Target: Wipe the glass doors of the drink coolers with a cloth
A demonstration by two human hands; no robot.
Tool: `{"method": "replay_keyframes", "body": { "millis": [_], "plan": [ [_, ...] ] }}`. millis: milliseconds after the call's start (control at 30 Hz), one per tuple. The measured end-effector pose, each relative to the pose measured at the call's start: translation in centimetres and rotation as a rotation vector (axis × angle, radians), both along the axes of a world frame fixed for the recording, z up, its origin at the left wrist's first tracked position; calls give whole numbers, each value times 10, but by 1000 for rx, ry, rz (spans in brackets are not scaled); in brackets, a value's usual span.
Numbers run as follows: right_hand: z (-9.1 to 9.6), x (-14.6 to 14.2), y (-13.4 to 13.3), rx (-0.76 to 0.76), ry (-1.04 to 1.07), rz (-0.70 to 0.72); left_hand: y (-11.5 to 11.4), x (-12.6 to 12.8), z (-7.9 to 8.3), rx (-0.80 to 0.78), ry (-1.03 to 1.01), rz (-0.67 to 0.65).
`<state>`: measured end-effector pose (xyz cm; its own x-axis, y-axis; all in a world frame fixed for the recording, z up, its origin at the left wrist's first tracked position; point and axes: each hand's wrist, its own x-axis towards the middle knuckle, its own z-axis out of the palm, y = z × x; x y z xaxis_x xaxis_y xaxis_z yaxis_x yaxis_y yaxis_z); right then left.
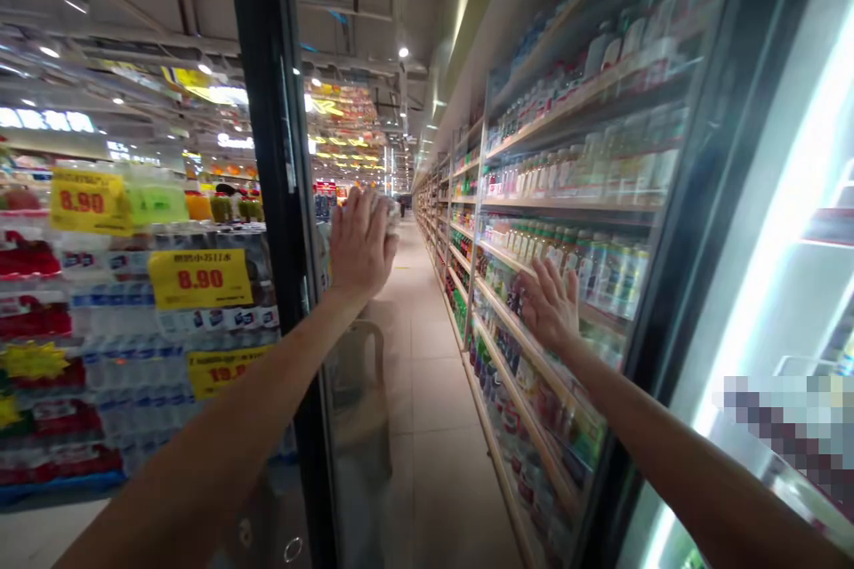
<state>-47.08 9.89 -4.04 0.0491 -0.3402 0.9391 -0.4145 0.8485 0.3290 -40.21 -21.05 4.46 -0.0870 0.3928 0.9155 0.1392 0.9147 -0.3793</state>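
Note:
A glass door (273,107) with a black frame stands open in front of me, and the aisle shows through its pane. My left hand (364,240) is raised to the left part of the glass, fingers bent over a pale crumpled cloth (392,212) that is mostly hidden behind them. On the right part of the pane, my right hand (552,307) is at the glass with its fingers spread and nothing in it. Both arms are stretched forward.
Long shelves of bottled drinks (567,169) run down the right side beyond the glass. Stacked drink packs (133,373) with yellow price signs (200,277) stand at left. A lit cooler interior (787,196) is at far right, partly pixelated. The tiled aisle floor (433,391) stretches ahead.

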Motion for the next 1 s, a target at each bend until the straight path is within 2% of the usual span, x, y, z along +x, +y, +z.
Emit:
{"method": "replay_keyframes", "body": {
  "millis": [67, 133, 167, 200, 233, 300, 367, 400, 433, 467, 567, 600, 633, 667, 767, 800, 833, 867, 967, 1000],
  "plan": [
    [-1, 1, -1, -10, -20, -12, 15, -1, -20, -149, -67, -7],
    [-2, 1, -2, -19, -22, -2, 32, -2, -46, -396, -155, -37],
    [-2, 2, -2, -20, -19, 7, 36, -2, -53, -484, -168, -58],
    [-2, 2, -2, -19, -15, 14, 36, -2, -54, -522, -162, -75],
    [-2, 2, -2, -16, -13, 17, 32, -2, -48, -503, -136, -84],
    [-1, 2, -2, -16, -14, 13, 15, -1, -21, -332, -38, -77],
    [-1, 2, -2, -19, -22, 7, 2, 0, 2, 4, 108, -40],
    [-1, 2, -2, -21, -24, 9, 1, 0, 4, 89, 145, -27],
    [-1, 2, -2, -22, -25, 11, 4, 1, -1, 79, 142, -25],
    [-1, 2, -2, -22, -24, 13, 10, 1, -13, -44, 87, -36],
    [-1, 3, -2, -14, -3, 15, 32, 1, -59, -616, -155, -99],
    [-1, 3, -2, -12, 2, 11, 34, 1, -66, -714, -195, -110],
    [-1, 3, -1, -10, 6, 8, 32, 1, -65, -717, -188, -111],
    [0, 3, -1, -9, 13, 7, 28, 0, -57, -632, -143, -98],
    [0, 3, -1, -8, 26, 8, 11, 0, -10, -74, 72, -10],
    [0, 3, -1, -8, 30, 9, 10, 0, 1, 60, 107, 18],
    [0, 3, -1, -7, 30, 10, 12, 0, 4, 108, 114, 36],
    [0, 3, -1, -5, 27, 9, 18, 0, 0, 45, 93, 39],
    [0, 4, -1, -2, 22, 7, 42, 0, -39, -501, -6, -43],
    [0, 3, -1, -2, 24, 6, 46, 0, -50, -624, -23, -66]
  ]
}}
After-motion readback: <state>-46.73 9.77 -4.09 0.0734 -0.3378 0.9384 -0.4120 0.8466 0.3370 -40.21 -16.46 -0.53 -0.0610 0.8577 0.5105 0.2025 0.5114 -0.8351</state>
